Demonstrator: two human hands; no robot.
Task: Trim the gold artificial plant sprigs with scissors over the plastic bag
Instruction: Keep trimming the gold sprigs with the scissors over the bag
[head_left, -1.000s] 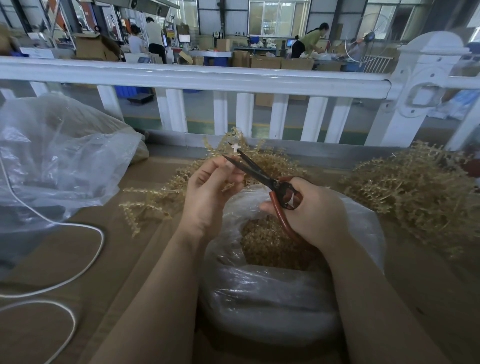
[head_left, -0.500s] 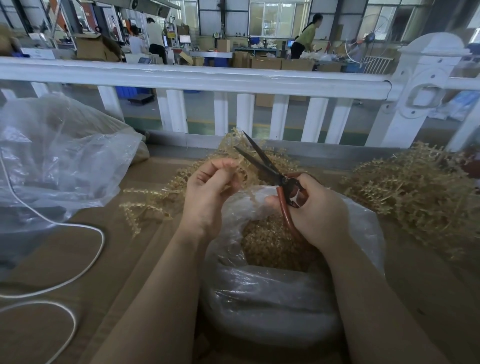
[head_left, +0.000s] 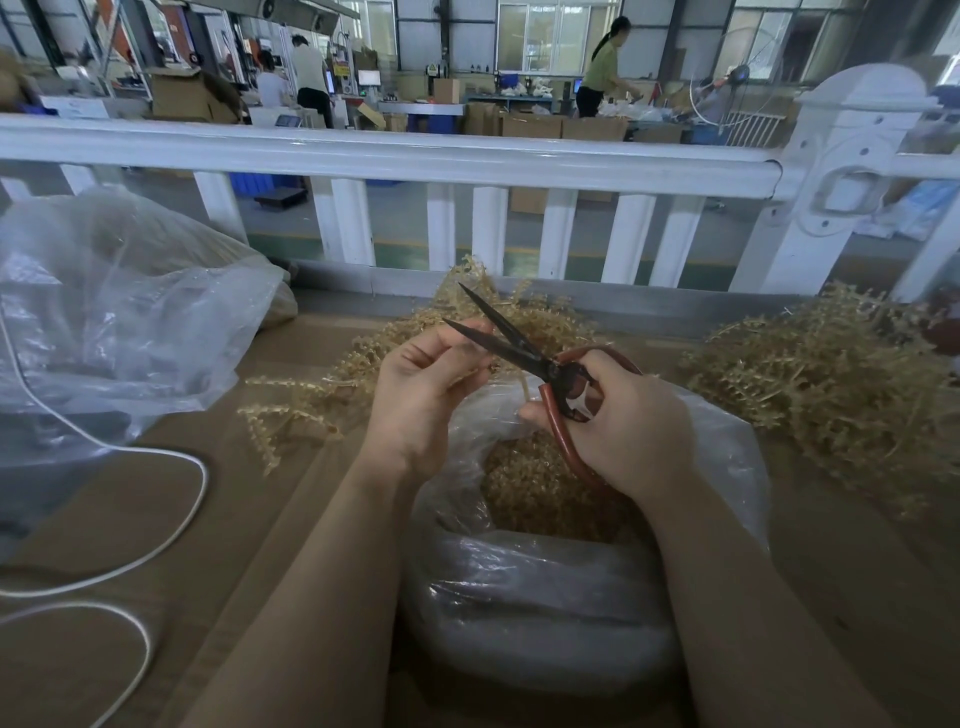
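Clear plastic bag (head_left: 587, 597) of gold clippings at lower centre, above it left hand (head_left: 423, 395) pinching a thin gold sprig (head_left: 525, 387) between open dark blades of red-handled scissors (head_left: 524, 353), gripped by right hand (head_left: 623, 426).

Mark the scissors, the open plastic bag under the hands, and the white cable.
scissors (head_left: 524, 349), head view, on the dark blades.
plastic bag (head_left: 545, 613), head view, on its near wall.
white cable (head_left: 171, 525), head view, on the curve.
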